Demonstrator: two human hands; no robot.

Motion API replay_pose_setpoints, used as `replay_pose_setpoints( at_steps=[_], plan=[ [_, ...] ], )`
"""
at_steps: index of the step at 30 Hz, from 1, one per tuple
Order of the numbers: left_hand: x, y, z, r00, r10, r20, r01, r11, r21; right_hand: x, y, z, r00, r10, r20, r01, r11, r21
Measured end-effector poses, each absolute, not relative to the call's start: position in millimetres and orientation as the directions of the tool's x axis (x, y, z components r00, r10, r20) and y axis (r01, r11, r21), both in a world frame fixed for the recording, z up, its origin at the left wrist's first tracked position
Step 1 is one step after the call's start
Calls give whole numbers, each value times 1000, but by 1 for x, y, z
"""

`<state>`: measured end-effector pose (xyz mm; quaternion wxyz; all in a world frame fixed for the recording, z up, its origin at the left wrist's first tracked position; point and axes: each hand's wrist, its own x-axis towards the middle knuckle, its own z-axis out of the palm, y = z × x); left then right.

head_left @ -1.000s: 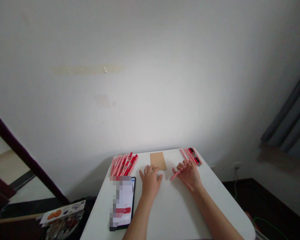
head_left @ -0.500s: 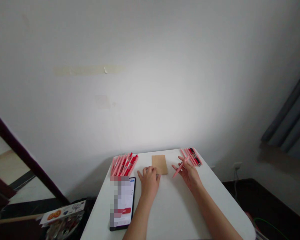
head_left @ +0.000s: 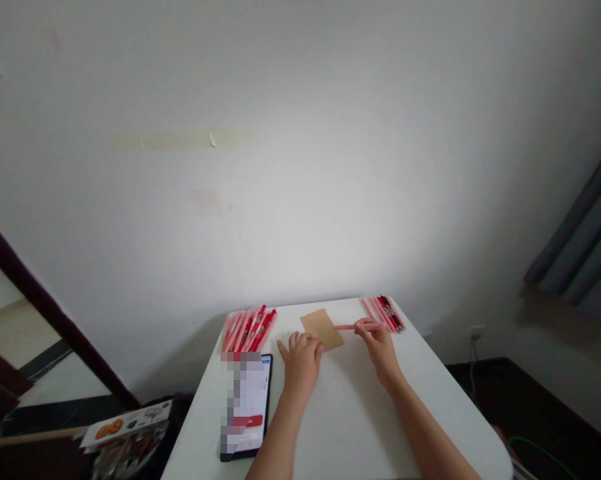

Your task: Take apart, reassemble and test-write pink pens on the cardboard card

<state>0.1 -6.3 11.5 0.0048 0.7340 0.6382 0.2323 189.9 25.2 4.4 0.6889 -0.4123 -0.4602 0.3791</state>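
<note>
A pink pen is pinched in my right hand, lying nearly level with its left end at the right edge of a small tan card or notepad. Whether the pen touches the paper I cannot tell. My left hand rests with fingers spread, its fingertips on the lower left part of the tan paper, which sits tilted on the table. Just beyond my right hand is a row of pink, red and black pens. Left of my left hand lies a bunch of pink and red pens.
A phone with a lit, partly blurred screen lies at the left side of the white table. Behind the table rises a white wall. On the floor at left stands a dark container with a printed box on top.
My right hand has closed on the pink pen and turned it from slanted to nearly level, its end now by the paper. The tan paper has rotated under my left fingers.
</note>
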Motion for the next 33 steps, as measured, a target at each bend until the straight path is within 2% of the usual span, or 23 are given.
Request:
replay_pose_setpoints(
  at_steps=[5, 11, 16, 23, 33],
  plan=[
    [1, -6, 14, 85, 944, 320, 929, -191, 316, 189, 20, 11, 225, 896, 383, 38, 384, -922],
    [0, -4, 10, 39, 953, 301, 936, -141, 324, 187, 16, 17, 159, 909, 386, 95, 375, -922],
    [-3, -4, 9, 81, 961, 263, 934, -165, 317, 187, 19, 10, 158, 894, 419, 171, 393, -903],
    [0, -7, 13, 124, 966, 228, 914, -201, 352, 187, 18, 7, 167, 894, 415, 141, 395, -908],
    [1, -11, 19, 124, 979, 160, 947, -165, 274, 184, 16, 7, 135, 908, 395, 107, 383, -917]
  ],
)
